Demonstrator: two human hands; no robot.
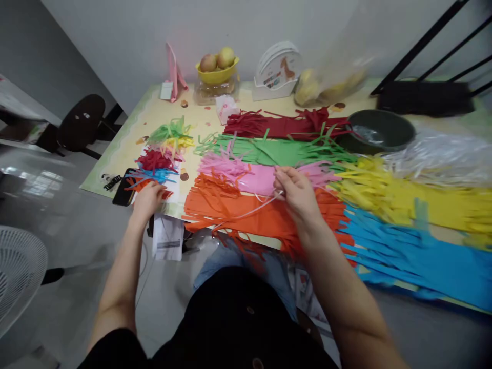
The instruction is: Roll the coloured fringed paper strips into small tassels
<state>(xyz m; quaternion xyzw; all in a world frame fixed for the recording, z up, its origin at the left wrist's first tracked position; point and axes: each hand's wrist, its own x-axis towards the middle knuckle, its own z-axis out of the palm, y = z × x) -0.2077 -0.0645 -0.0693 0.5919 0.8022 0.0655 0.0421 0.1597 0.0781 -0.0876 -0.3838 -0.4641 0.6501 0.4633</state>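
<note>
My right hand [294,189] is closed in a pinch above the pink and orange sheets, with a thin white string [253,210] trailing from it toward the lower left. At the table's left front, my left hand [150,199] has its fingers closed at a small orange paper tassel [135,183]. Behind that lie small bundles of cut strips: blue [159,176], dark red [157,159] and green [171,130]. Large fringed sheets are laid out across the table: orange [238,210], pink [255,179], green [253,148], dark red [282,125], yellow [430,200] and blue [407,251].
A dark phone [123,190] lies by the left edge. Along the wall stand a yellow fruit bowl [217,77], a giraffe-print plate holder [274,91] and a bag of yellow items [326,89]. At right are a dark round tray [400,125] and clear plastic [442,159]. A fan [19,271] stands lower left.
</note>
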